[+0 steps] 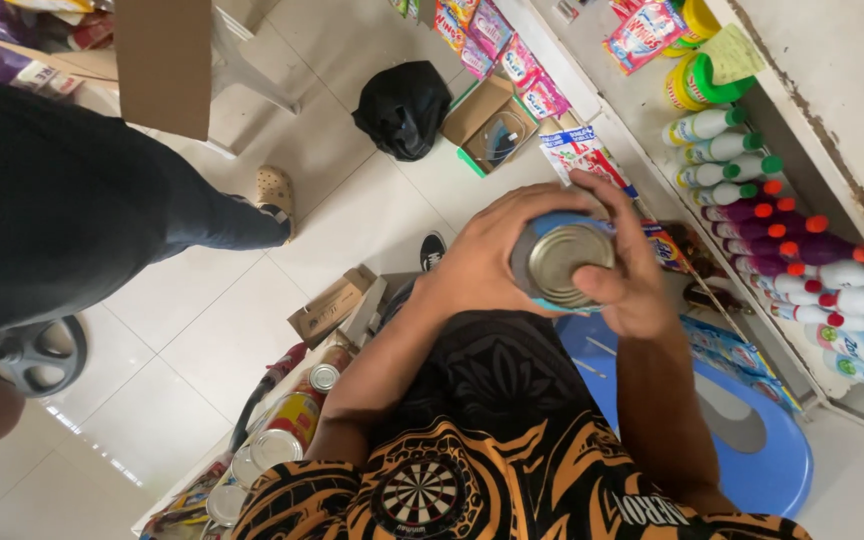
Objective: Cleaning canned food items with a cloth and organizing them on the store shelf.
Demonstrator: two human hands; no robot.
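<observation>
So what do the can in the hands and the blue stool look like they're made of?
The can looks like metal: its end is shiny, brushed silver-gold with a rolled rim, and a blue label wraps its side. The stool looks like moulded plastic: smooth, uniform blue, slightly glossy.

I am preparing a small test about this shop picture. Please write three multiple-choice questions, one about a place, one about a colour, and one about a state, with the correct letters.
1. Where is the blue plastic stool?
A. On the floor beside the shelf of bottles
B. On top of the shelf
C. Inside the cardboard box

2. What colour are the caps of the topmost white bottles?
A. Yellow
B. Green
C. Black

3. How is the tin can held?
A. It lies free on the floor
B. Only one hand touches it
C. Both hands grip it

Answers:
1 A, because the stool stands on the tiles next to the lower shelf.
2 B, because those bottle caps are green.
3 C, because the left hand and the right hand both wrap around the can, its metal end towards the camera.
</observation>
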